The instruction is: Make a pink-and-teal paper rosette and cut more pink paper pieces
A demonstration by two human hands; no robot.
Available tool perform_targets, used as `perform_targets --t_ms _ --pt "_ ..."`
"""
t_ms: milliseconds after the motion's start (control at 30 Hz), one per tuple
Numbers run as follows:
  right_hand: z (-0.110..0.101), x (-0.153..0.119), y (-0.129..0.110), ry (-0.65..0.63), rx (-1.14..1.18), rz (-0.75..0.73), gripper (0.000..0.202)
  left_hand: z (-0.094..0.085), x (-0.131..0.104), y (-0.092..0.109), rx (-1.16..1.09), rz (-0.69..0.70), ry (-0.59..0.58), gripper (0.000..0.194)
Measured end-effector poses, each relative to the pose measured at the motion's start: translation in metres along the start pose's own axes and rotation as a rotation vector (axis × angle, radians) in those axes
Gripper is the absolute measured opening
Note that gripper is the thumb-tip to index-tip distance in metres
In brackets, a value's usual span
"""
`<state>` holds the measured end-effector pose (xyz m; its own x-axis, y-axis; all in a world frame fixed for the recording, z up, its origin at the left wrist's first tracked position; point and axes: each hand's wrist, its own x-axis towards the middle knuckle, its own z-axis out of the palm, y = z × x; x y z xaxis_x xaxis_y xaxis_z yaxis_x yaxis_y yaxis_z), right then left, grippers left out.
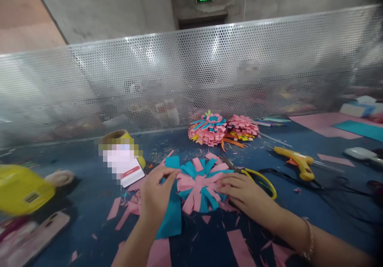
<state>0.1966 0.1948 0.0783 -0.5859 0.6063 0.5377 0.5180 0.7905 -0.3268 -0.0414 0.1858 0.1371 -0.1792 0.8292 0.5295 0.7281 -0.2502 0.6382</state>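
A round pink and blue felt flower (199, 183) with strips spreading outward lies on the dark blue table between my hands. At its left edge, my left hand (157, 187) has thumb and forefinger pinched together; what they hold is too small to make out. A blue felt piece (173, 217) lies beside and partly under that hand. My right hand (239, 191) rests its slightly spread fingers on the flower's right edge. Scissors with yellow handles (271, 185) lie just behind the right hand, their blades toward the flower.
Behind stand two layered felt flowers (208, 133). A yellow glue gun (299, 163) with black cable lies right. A yellow tape roll (140, 159) and phone (133, 173) are left, a yellow object (24, 187) farther left. Felt scraps surround the hands; a perforated metal screen (191, 71) borders the table.
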Motion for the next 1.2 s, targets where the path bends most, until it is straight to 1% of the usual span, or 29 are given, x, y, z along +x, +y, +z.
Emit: perform_targets --t_ms 67,100,133,233,300,400,467,533,567,667,800,900,1000,1067,1200 --pt "-0.004 0.001 0.003 0.078 0.121 0.025 0.030 -0.003 0.003 0.001 0.046 0.024 0.056 0.017" --pt "-0.006 0.001 0.005 0.132 0.193 0.074 0.027 -0.005 0.006 -0.001 0.066 0.027 0.077 0.017" --pt "-0.009 0.002 0.005 0.193 0.273 0.152 0.023 -0.005 0.009 -0.004 0.080 0.027 0.089 0.018" --pt "-0.015 0.006 0.003 0.374 0.575 0.495 0.014 -0.004 0.020 -0.020 0.101 -0.007 0.108 0.020" --pt "-0.017 0.007 0.000 0.473 0.825 0.671 0.016 -0.001 0.027 -0.033 0.087 -0.037 0.085 0.021" --pt "-0.017 0.008 -0.002 0.647 1.152 0.798 0.017 0.006 0.033 -0.047 0.022 -0.095 0.012 0.019" --pt "-0.017 0.009 -0.002 0.743 1.287 0.878 0.021 0.012 0.034 -0.049 -0.081 -0.165 -0.030 0.019" --pt "-0.019 0.012 -0.001 0.790 1.359 0.909 0.022 0.018 0.031 -0.047 -0.172 -0.211 -0.064 0.021" --pt "-0.021 0.013 0.000 0.799 1.375 0.888 0.022 0.021 0.029 -0.044 -0.207 -0.212 -0.073 0.022" --pt "-0.028 0.018 0.002 0.820 1.376 0.777 0.019 0.029 0.022 -0.035 -0.289 -0.154 -0.107 0.027" --pt "-0.034 0.026 0.003 0.885 1.347 0.694 0.019 0.037 0.017 -0.029 -0.367 -0.127 -0.180 0.031" --pt "-0.034 0.033 0.001 0.883 1.392 0.734 0.016 0.041 0.017 -0.031 -0.422 -0.141 -0.195 0.033" --pt "-0.035 0.041 -0.003 0.834 1.477 0.856 0.011 0.044 0.017 -0.036 -0.487 -0.161 -0.204 0.031" --pt "-0.036 0.047 -0.006 0.773 1.521 0.918 0.013 0.047 0.018 -0.040 -0.531 -0.180 -0.215 0.025" --pt "-0.031 0.054 -0.007 0.608 1.567 0.950 0.013 0.055 0.018 -0.044 -0.515 -0.167 -0.174 0.020"
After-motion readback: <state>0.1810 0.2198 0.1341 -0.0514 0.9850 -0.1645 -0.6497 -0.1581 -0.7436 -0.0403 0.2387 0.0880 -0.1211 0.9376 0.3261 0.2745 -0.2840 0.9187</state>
